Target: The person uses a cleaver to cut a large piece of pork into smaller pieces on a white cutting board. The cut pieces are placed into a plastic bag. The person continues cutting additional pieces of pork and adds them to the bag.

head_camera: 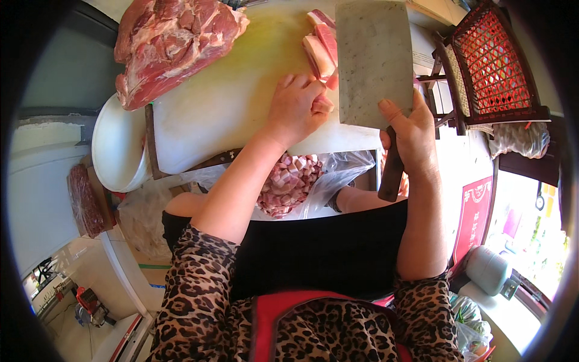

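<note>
My right hand (409, 131) grips the dark handle of a broad cleaver (375, 63), its wide blade over the right side of the white cutting board (203, 122). Curled on the board just left of the blade, my left hand (298, 106) holds a small piece of pale pink meat (322, 105). Strips of raw meat with a fatty rind (320, 56) lie beyond those fingers, partly hidden by the blade. A large cut of raw meat (176, 45) rests at the board's far left. Below the near edge, diced meat (291, 185) fills a clear plastic bag (334, 181).
A white bucket (120, 149) stands against the board's left side. At the right is a dark wooden chair with a red lattice part (495, 63). Wrapped meat (86, 201) lies at far left, and a gas cylinder (488, 269) stands at lower right.
</note>
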### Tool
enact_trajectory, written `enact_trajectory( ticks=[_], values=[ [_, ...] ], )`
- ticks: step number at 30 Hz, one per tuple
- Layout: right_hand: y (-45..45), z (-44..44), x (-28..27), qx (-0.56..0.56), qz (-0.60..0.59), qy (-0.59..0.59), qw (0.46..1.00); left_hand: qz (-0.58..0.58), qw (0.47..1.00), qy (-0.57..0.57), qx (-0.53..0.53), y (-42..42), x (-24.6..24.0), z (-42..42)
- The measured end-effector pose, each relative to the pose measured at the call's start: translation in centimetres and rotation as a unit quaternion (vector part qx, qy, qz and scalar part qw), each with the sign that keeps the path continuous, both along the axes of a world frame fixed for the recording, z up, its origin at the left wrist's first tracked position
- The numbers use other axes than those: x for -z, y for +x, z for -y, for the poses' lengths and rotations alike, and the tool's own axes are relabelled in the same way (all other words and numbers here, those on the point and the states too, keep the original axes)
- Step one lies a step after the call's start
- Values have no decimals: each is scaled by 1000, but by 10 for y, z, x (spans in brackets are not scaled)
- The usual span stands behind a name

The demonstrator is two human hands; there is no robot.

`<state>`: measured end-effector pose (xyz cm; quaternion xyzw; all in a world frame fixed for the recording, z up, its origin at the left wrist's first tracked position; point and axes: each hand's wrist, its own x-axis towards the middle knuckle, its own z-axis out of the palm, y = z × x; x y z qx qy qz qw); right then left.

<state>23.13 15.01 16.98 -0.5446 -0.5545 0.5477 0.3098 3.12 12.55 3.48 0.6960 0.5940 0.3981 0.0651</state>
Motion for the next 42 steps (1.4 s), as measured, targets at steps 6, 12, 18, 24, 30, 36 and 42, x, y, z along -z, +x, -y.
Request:
enact_trajectory(
  ticks=[6, 12, 18, 24, 30, 36, 42],
  values=[
    [5, 2, 5, -14, -77, -54, 995, 198, 976, -23, -91, -5, -5, 5],
    [-6, -1, 8, -61, -138, -105, 983, 635, 768, -50, -67, -16, -10, 4],
    [0, -18, 5, 58, -180, -2, 982, 75, 996, 28, -26, -8, -6, 4],
    [22, -29, 9, 110, -144, 15, 983, -93, 995, -30, -34, 27, -15, 26],
    [31, -29, 21, 68, -174, 34, 982, -59, 997, 25, 35, 17, -3, 65],
    [37, -21, 14, 67, -148, 44, 986, -161, 981, -26, 102, 19, -8, 129],
    [33, -15, 6, 91, -156, 62, 982, -117, 988, 1, 99, 10, -23, 115]
  ],
)
